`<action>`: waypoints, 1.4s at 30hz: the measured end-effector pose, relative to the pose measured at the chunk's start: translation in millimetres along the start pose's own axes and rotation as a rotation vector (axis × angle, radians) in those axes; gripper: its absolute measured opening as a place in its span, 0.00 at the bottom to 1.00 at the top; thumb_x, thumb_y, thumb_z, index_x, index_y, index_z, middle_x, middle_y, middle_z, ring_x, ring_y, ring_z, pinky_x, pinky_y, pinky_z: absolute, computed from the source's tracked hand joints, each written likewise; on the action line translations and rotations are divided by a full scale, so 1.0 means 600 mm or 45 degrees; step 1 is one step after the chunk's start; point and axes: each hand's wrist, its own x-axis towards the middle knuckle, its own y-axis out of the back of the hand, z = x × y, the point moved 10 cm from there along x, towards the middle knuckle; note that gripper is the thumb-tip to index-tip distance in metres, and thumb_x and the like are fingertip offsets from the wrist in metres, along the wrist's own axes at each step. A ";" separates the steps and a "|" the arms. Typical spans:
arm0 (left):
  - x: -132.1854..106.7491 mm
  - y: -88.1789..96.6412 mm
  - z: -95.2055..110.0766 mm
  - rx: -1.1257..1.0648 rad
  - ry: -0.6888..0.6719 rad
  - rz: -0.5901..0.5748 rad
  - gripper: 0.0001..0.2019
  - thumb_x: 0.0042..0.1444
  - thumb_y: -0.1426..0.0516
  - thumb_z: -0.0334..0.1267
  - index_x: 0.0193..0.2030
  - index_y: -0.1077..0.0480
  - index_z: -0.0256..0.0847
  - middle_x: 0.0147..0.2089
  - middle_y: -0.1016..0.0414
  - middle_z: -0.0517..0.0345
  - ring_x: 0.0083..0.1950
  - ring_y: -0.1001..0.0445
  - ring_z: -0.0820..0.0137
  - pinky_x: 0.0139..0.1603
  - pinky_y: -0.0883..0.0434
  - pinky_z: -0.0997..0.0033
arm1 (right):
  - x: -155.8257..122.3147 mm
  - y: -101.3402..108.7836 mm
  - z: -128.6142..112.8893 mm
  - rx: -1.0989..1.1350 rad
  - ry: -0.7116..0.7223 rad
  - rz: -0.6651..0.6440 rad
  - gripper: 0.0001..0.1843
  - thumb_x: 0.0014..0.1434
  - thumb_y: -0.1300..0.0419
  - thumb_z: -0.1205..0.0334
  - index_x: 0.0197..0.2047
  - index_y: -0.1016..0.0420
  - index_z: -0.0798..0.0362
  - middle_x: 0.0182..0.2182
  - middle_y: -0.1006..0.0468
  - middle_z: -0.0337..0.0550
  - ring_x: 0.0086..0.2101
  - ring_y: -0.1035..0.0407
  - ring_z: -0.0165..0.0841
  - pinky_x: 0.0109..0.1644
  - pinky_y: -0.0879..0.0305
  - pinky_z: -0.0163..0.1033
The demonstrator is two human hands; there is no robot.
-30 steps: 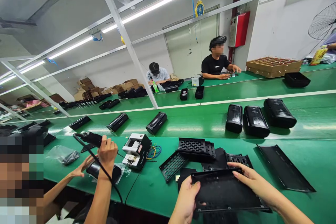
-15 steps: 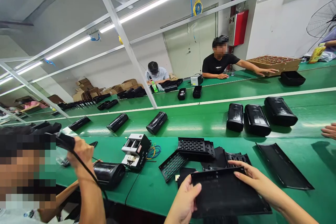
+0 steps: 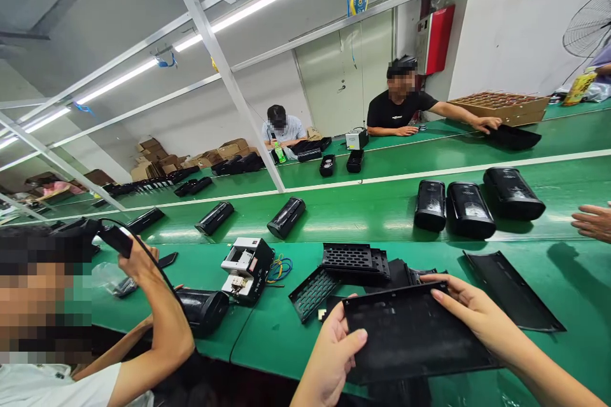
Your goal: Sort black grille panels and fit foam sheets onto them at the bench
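Observation:
I hold a flat black plastic panel (image 3: pixel 410 334) over the near edge of the green bench (image 3: pixel 277 331). My left hand (image 3: pixel 337 350) pinches its left edge, thumb on top. My right hand (image 3: pixel 470 311) grips its upper right corner with fingers curled over the rim. Just beyond the panel lie stacked black perforated grilles (image 3: pixel 353 262), one loose grille (image 3: pixel 312 292) and a long black panel (image 3: pixel 510 289).
Several black speaker housings (image 3: pixel 465 206) ride the green conveyor. A white and black device with wires (image 3: pixel 245 267) sits left of the grilles. A co-worker's hand (image 3: pixel 136 254) at my left lifts a black power tool above a black housing (image 3: pixel 203 310). Another person's hand (image 3: pixel 592 221) shows at right.
The panel has risen and tilted slightly in my hands. The co-worker at left raised the tool from the housing. Across the belt, a person reached out to a black tray.

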 end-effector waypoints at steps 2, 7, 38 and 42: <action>-0.003 -0.008 0.007 -0.017 -0.011 -0.025 0.22 0.46 0.44 0.32 0.50 0.40 0.41 0.46 0.30 0.49 0.48 0.32 0.64 0.46 0.36 0.66 | -0.002 0.005 -0.009 -0.016 0.015 0.036 0.27 0.47 0.45 0.48 0.49 0.36 0.52 0.40 0.28 0.47 0.38 0.33 0.40 0.36 0.33 0.41; -0.009 -0.016 0.023 0.009 -0.047 -0.048 0.24 0.45 0.43 0.30 0.51 0.41 0.43 0.47 0.30 0.50 0.48 0.33 0.63 0.48 0.36 0.64 | -0.015 0.004 -0.025 0.053 -0.036 0.046 0.30 0.47 0.46 0.46 0.52 0.39 0.52 0.39 0.26 0.48 0.35 0.31 0.41 0.34 0.32 0.42; -0.001 -0.018 0.031 0.050 -0.122 0.001 0.27 0.35 0.37 0.32 0.46 0.37 0.37 0.44 0.28 0.44 0.46 0.31 0.59 0.46 0.34 0.60 | -0.019 0.052 -0.022 0.022 -0.073 0.327 0.30 0.39 0.38 0.48 0.45 0.30 0.53 0.33 0.22 0.44 0.40 0.32 0.44 0.40 0.32 0.40; 0.000 -0.014 0.030 0.009 -0.079 0.011 0.23 0.41 0.40 0.33 0.46 0.37 0.39 0.44 0.28 0.48 0.43 0.30 0.63 0.44 0.33 0.64 | -0.016 0.040 -0.018 0.060 -0.116 0.267 0.32 0.39 0.39 0.47 0.48 0.32 0.54 0.35 0.23 0.47 0.39 0.32 0.45 0.36 0.30 0.41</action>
